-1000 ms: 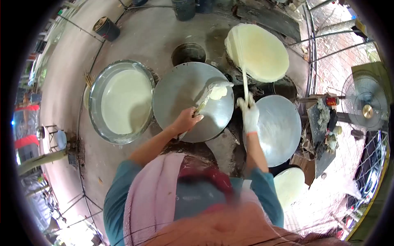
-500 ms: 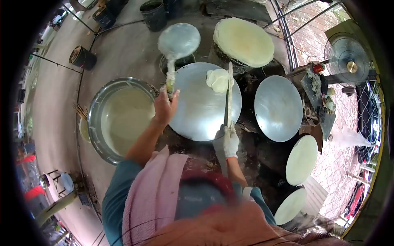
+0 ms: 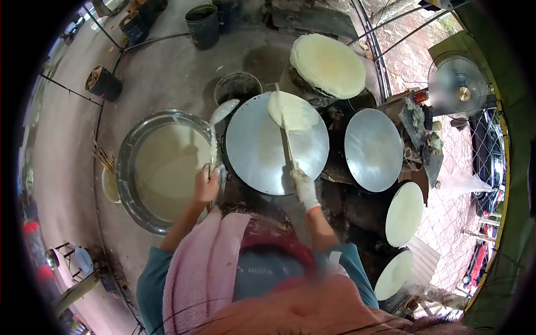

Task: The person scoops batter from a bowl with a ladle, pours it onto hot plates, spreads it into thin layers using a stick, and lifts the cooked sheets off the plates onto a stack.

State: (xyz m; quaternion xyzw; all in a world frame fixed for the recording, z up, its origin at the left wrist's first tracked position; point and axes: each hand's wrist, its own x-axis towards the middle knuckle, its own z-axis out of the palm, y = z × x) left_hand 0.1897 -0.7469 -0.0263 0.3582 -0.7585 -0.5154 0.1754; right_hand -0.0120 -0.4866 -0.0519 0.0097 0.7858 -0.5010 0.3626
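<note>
My left hand [image 3: 206,187] is closed around the handle of a ladle [image 3: 225,111], tilted edge-on above the rim of a wide basin [image 3: 126,192] of pale batter [image 3: 167,167]. In a white glove, my right hand [image 3: 304,187] grips a long flat spatula [image 3: 286,137]. Its blade reaches across a round metal griddle [image 3: 251,145] and touches a patch of batter [image 3: 298,111] at the far edge. This patch is smeared into a rounded, thin shape.
A stack of pale round sheets [image 3: 329,64] stands behind the griddle. Right of it are a second bare griddle [image 3: 373,151] and two pale discs, the upper disc [image 3: 405,215] and the lower disc [image 3: 394,274]. A dark bucket [image 3: 239,86] sits beyond the basin; a fan [image 3: 455,84] stands far right.
The ladle has swung down and left from above the griddle's far side to the basin rim. The spatula has tilted left, and the batter lump is spread wider and flatter.
</note>
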